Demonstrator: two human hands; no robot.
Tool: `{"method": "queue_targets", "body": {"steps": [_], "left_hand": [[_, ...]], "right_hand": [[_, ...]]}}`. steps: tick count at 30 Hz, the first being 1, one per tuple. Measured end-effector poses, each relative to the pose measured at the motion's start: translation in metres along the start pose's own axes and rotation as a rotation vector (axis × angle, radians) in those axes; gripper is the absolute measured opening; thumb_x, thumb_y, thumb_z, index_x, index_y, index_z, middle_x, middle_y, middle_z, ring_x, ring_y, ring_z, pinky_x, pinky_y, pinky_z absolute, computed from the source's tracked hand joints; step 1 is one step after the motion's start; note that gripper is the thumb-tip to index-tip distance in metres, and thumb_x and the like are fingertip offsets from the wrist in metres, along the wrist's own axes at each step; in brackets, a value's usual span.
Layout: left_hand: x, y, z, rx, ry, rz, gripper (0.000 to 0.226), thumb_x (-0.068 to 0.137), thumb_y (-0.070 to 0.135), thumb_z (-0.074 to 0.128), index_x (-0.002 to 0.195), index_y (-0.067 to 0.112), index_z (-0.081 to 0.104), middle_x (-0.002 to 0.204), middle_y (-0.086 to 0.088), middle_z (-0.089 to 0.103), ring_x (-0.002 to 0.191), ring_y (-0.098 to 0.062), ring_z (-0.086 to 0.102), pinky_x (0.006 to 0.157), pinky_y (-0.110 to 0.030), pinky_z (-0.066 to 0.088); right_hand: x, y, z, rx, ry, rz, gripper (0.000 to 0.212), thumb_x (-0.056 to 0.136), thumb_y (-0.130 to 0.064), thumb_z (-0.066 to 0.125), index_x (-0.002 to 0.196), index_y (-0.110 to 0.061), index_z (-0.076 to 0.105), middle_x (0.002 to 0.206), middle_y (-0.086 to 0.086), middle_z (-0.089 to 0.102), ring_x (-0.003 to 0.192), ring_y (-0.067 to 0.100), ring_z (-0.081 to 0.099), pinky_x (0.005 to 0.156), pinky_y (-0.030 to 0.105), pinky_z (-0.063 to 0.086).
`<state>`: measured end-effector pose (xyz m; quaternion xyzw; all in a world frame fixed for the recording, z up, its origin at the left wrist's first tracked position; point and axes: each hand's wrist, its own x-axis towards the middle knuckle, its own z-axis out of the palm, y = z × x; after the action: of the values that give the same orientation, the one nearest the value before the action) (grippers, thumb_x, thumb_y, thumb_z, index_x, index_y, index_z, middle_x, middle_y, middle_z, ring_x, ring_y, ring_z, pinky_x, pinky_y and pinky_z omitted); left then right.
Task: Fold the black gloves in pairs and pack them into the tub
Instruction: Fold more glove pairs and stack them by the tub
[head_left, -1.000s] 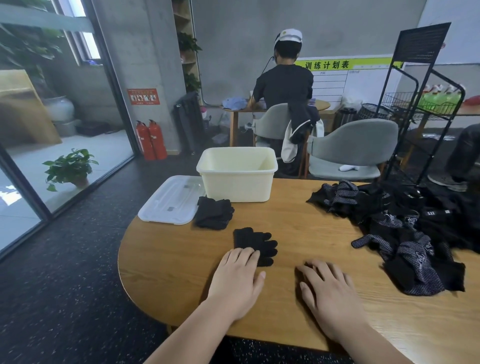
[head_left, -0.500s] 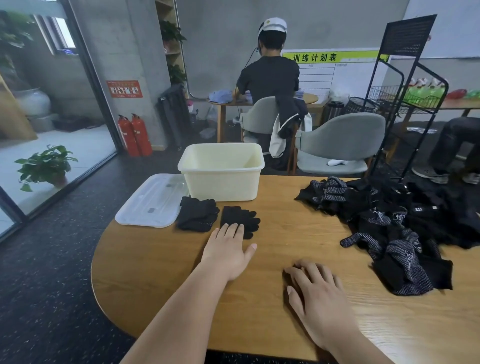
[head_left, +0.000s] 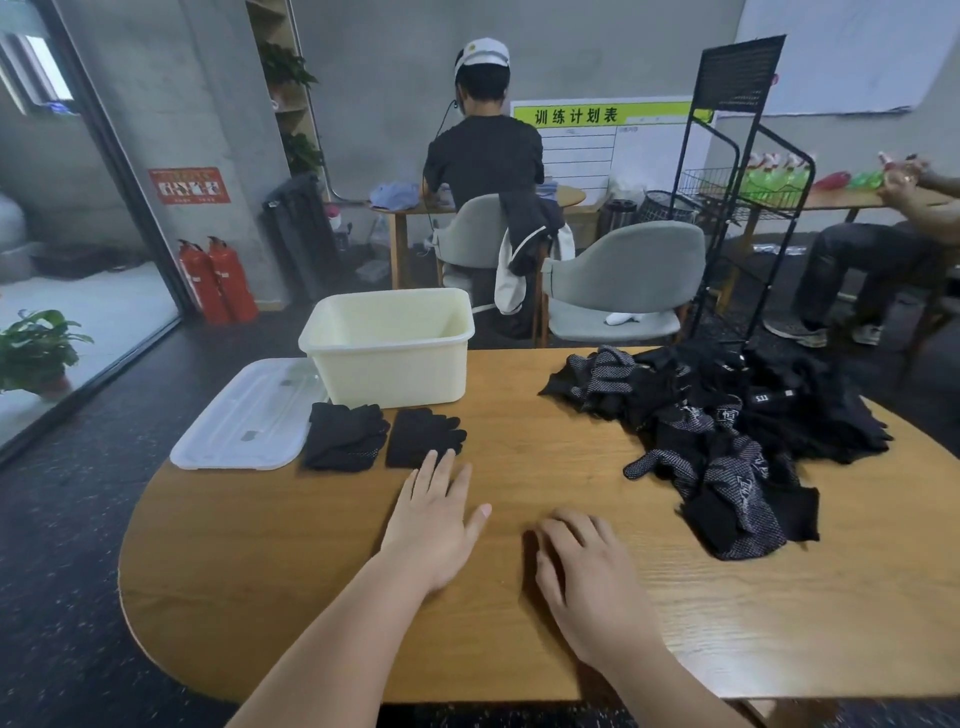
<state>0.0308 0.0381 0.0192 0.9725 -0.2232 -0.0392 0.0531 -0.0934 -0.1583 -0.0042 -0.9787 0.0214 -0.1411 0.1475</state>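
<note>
A cream plastic tub (head_left: 389, 358) stands at the far side of the wooden table (head_left: 260, 571); I see nothing inside it from here. Two folded pairs of black gloves lie side by side in front of it, one (head_left: 344, 436) on the left and one (head_left: 423, 435) on the right. A loose heap of black gloves (head_left: 727, 431) covers the table's right side. My left hand (head_left: 434, 514) lies flat with fingers apart, its fingertips just below the right folded pair. My right hand (head_left: 592, 571) rests on the table, fingers spread, holding nothing.
The tub's clear lid (head_left: 244, 415) lies on the table left of the folded pairs. Beyond the table are grey chairs (head_left: 623, 280), a black wire rack (head_left: 737, 197), a person seated with their back to me (head_left: 483, 150) and another person at the right edge (head_left: 883, 249).
My left hand pushed the right folded pair away from me, up beside the left pair near the tub, and has now drawn back a little. My right hand stayed flat.
</note>
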Motion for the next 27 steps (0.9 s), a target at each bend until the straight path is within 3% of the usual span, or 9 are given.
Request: {"method": "queue_targets", "body": {"steps": [5,8,11,14,17,19,22,25,27], "left_hand": [[-0.026,0.043,0.014,-0.124,0.006,0.11,0.069,0.11,0.061,0.02,0.17,0.028,0.008,0.177,0.006,-0.008,0.162,-0.013,-0.013,0.133,-0.04,0.001],[-0.039,0.065,0.02,-0.136,0.002,0.145,0.067,0.111,0.061,0.021,0.17,0.03,0.01,0.177,0.009,-0.007,0.162,-0.01,-0.012,0.133,-0.04,-0.001],[-0.048,0.075,0.027,-0.078,0.017,0.162,0.069,0.109,0.064,0.015,0.17,0.032,0.01,0.177,0.012,-0.008,0.161,-0.007,-0.016,0.133,-0.04,-0.005],[-0.052,0.076,0.027,-0.065,0.038,0.151,0.071,0.108,0.066,0.012,0.17,0.032,0.01,0.176,0.013,-0.008,0.16,-0.006,-0.016,0.133,-0.039,-0.005],[-0.052,0.078,0.027,-0.055,0.047,0.151,0.072,0.107,0.067,0.009,0.17,0.032,0.008,0.176,0.013,-0.009,0.16,-0.006,-0.016,0.133,-0.04,-0.004],[-0.052,0.078,0.028,-0.052,0.044,0.148,0.072,0.107,0.067,0.008,0.17,0.032,0.006,0.176,0.012,-0.011,0.16,-0.006,-0.017,0.133,-0.04,-0.004],[-0.053,0.077,0.03,-0.041,0.05,0.149,0.072,0.107,0.067,0.007,0.17,0.032,0.005,0.176,0.012,-0.012,0.16,-0.006,-0.018,0.133,-0.04,-0.004],[-0.053,0.077,0.03,-0.046,0.053,0.15,0.072,0.107,0.066,0.007,0.17,0.032,0.006,0.176,0.012,-0.012,0.16,-0.006,-0.018,0.133,-0.039,-0.005],[-0.053,0.077,0.03,-0.059,0.06,0.153,0.071,0.108,0.066,0.008,0.17,0.032,0.007,0.176,0.012,-0.01,0.16,-0.006,-0.017,0.133,-0.039,-0.005]], "right_hand": [[0.0,0.005,-0.003,0.028,0.14,0.185,0.029,0.102,-0.034,0.051,0.127,-0.027,0.064,0.133,-0.005,0.058,0.12,0.02,0.049,0.098,0.038,0.048],[0.0,0.011,-0.006,0.104,0.204,0.314,0.031,0.098,-0.027,0.06,0.128,-0.022,0.066,0.132,0.001,0.058,0.121,0.023,0.048,0.103,0.041,0.045],[-0.003,0.018,-0.013,0.086,0.205,0.358,0.037,0.095,-0.029,0.064,0.131,-0.023,0.063,0.141,0.006,0.054,0.131,0.027,0.044,0.111,0.045,0.042],[-0.008,0.037,-0.022,-0.112,0.222,0.377,0.04,0.092,-0.035,0.067,0.129,-0.022,0.061,0.157,0.016,0.042,0.147,0.038,0.033,0.12,0.053,0.033],[-0.011,0.073,-0.032,-0.23,0.205,0.514,0.054,0.099,-0.043,0.055,0.147,-0.02,0.049,0.169,0.025,0.015,0.156,0.044,0.012,0.126,0.056,0.016],[-0.014,0.092,-0.036,-0.24,0.095,0.613,0.065,0.105,-0.052,0.035,0.161,-0.019,0.034,0.171,0.024,0.01,0.158,0.042,0.005,0.129,0.055,0.011],[-0.02,0.097,-0.034,-0.22,0.047,0.64,0.068,0.106,-0.055,0.022,0.162,-0.018,0.034,0.17,0.015,0.025,0.158,0.033,0.018,0.129,0.052,0.012],[-0.021,0.089,-0.037,-0.25,0.184,0.496,0.062,0.107,-0.048,0.024,0.156,-0.017,0.045,0.161,0.01,0.043,0.148,0.029,0.038,0.127,0.05,0.021],[-0.024,0.086,-0.039,-0.245,0.224,0.344,0.061,0.107,-0.049,0.026,0.159,-0.021,0.042,0.159,0.006,0.047,0.143,0.026,0.043,0.125,0.048,0.027]]}}
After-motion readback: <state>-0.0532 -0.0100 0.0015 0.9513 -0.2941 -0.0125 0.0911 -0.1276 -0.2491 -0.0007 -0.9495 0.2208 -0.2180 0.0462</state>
